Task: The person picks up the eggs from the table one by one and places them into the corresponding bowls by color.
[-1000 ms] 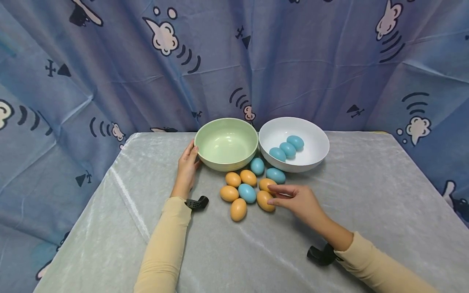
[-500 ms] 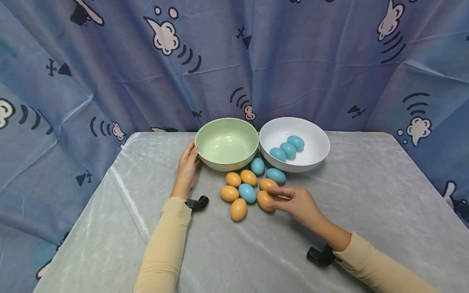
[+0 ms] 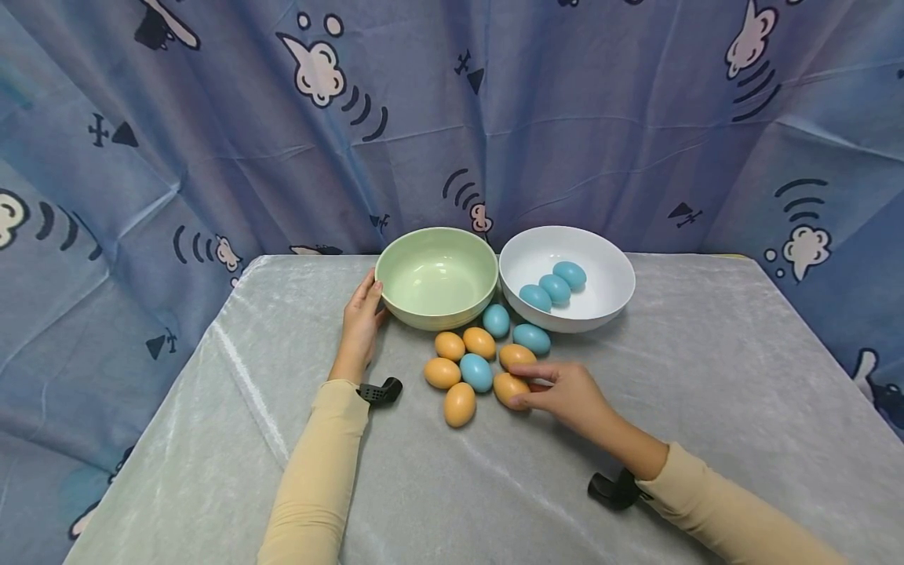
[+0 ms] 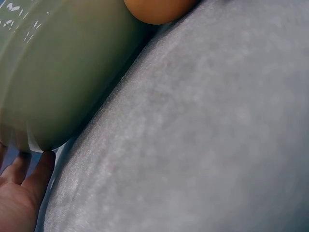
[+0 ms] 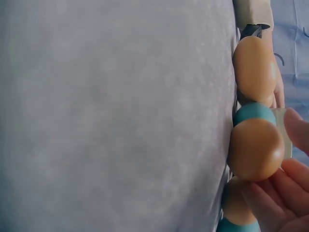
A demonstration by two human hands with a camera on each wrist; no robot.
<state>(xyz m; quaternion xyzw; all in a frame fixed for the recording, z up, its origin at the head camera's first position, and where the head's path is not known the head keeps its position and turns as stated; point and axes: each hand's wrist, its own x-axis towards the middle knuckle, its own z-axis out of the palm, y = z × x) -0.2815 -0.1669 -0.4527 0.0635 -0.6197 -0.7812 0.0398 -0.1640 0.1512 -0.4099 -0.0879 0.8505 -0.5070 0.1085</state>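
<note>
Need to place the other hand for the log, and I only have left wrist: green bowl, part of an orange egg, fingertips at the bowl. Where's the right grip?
Observer: The right grip is at the nearer orange egg of the two on the right of the loose eggs; I can't tell whether it's pinched.
Operator: Copy. Any second bowl?
Observer: Yes, a white bowl just right of the green bowl, with three blue eggs inside.
</note>
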